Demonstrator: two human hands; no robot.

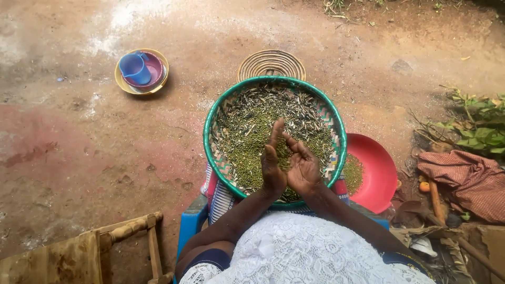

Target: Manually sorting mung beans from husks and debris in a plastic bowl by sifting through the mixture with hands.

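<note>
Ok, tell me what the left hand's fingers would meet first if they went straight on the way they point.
Probably the far rim of the green-rimmed woven basket, beyond the left hand; depth is unclear, they may pass above it.

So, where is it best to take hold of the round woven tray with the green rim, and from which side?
Take the woven tray by its green rim at the left and right edges, one hand from each side. It lies wide, shallow and full of loose green grains, so a level two-sided hold looks safest.

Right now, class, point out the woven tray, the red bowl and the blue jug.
woven tray [211, 118]: head view, on its green rim at the left side.
red bowl [380, 169]: head view, on its bare inner wall.
blue jug [132, 67]: head view, on its body.
</note>
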